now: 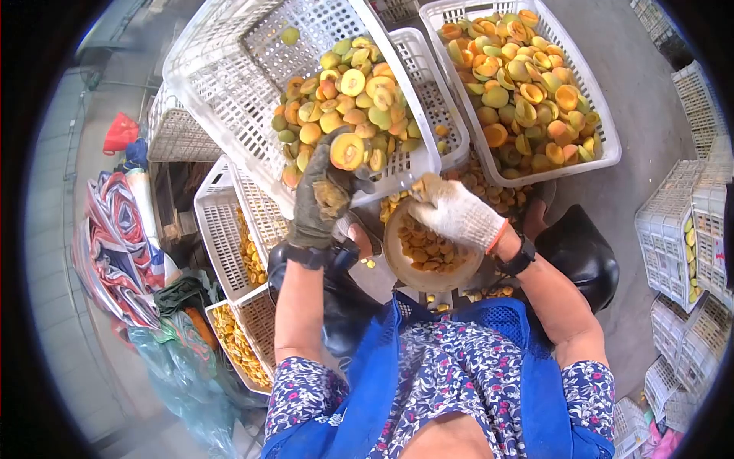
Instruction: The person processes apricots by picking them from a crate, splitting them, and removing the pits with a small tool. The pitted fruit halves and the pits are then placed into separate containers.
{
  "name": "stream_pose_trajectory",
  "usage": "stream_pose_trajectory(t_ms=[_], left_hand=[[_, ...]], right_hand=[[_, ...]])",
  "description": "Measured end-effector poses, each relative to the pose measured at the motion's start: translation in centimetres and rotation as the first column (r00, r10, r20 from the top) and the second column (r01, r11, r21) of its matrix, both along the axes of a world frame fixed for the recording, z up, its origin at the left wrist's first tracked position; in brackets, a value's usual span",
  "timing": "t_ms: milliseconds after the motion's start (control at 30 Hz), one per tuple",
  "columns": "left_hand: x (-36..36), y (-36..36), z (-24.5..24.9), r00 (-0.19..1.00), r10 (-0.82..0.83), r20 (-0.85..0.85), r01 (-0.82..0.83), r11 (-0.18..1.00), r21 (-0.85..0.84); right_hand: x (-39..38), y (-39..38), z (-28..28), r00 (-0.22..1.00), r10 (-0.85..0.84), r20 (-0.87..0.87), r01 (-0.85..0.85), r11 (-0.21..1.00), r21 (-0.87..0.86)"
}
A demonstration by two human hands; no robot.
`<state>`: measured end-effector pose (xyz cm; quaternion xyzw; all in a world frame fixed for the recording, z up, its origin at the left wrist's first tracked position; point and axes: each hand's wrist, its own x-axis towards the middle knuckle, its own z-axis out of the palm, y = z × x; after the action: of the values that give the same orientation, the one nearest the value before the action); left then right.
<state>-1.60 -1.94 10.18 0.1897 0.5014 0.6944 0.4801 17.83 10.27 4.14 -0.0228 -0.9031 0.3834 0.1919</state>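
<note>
My left hand (319, 200), in a dark, stained glove, holds a yellow peach half (348, 151) with its cut face and pit turned up. It is over the near edge of a tilted white crate (419, 115) of halved peaches (336, 99). My right hand (459, 213), in a white knit glove with a stained fingertip area, is closed just to the right. Something thin and greyish seems to stick out from its fingers toward the peach, too blurred to name. Beneath the right hand is a round tub (465, 269) with brownish-orange pits (428, 249).
Another white crate (608, 149) of pitted peach halves stands at the front right. Crates with yellow pieces (237, 344) are at my left, by striped sacks (122, 229) and a plastic bag (183, 382). Stacked crates (673, 229) line the right side.
</note>
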Motion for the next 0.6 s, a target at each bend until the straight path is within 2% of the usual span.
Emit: stream_pose_trajectory(t_ms=[67, 100, 133, 200, 233, 267, 300, 400, 467, 600], left_hand=[[1.9, 0.3, -0.9, 0.935, 0.018, -0.354, -0.051, 0.995, -0.084], [2.2, 0.2, -0.8, 0.977, -0.076, 0.200, 0.050, 0.990, 0.132], [3.1, 0.5, -0.9, 0.974, -0.082, 0.211, 0.055, 0.990, 0.130], [5.3, 1.4, -1.0, 0.991, 0.111, 0.071, -0.111, 0.994, -0.002], [5.4, 1.8, -1.4, 0.977, 0.073, 0.198, -0.084, 0.995, 0.048], [6.2, 2.0, -1.4, 0.977, 0.069, 0.203, -0.080, 0.996, 0.048], [7.2, 2.3, -1.3, 0.992, 0.113, 0.057, -0.115, 0.993, 0.035], [7.9, 2.5, -2.1, 0.987, 0.124, -0.106, -0.119, 0.991, 0.057], [8.4, 2.8, -2.9, 0.981, 0.193, -0.024, -0.191, 0.979, 0.076], [8.7, 2.9, -4.2, 0.977, 0.207, -0.052, -0.200, 0.972, 0.122]], right_hand=[[0.1, 0.0, 0.7, 0.986, -0.057, -0.157, 0.105, 0.944, 0.312], [0.1, -0.2, 0.6, 0.987, -0.065, -0.145, 0.107, 0.945, 0.309], [0.1, -0.4, 0.4, 0.983, -0.098, -0.157, 0.144, 0.939, 0.312], [0.1, -0.8, 0.3, 0.977, -0.137, -0.165, 0.183, 0.931, 0.315], [0.2, -0.9, 0.3, 0.974, -0.160, -0.160, 0.204, 0.928, 0.312], [0.3, -0.9, 0.3, 0.971, -0.183, -0.156, 0.224, 0.924, 0.310], [0.5, -0.9, 0.2, 0.971, -0.186, -0.153, 0.226, 0.923, 0.311], [0.7, -1.0, 0.0, 0.970, -0.229, -0.079, 0.242, 0.907, 0.343], [0.8, -1.0, -0.2, 0.969, -0.226, -0.098, 0.246, 0.888, 0.389], [0.9, -1.0, -0.6, 0.975, -0.198, -0.099, 0.220, 0.910, 0.352]])
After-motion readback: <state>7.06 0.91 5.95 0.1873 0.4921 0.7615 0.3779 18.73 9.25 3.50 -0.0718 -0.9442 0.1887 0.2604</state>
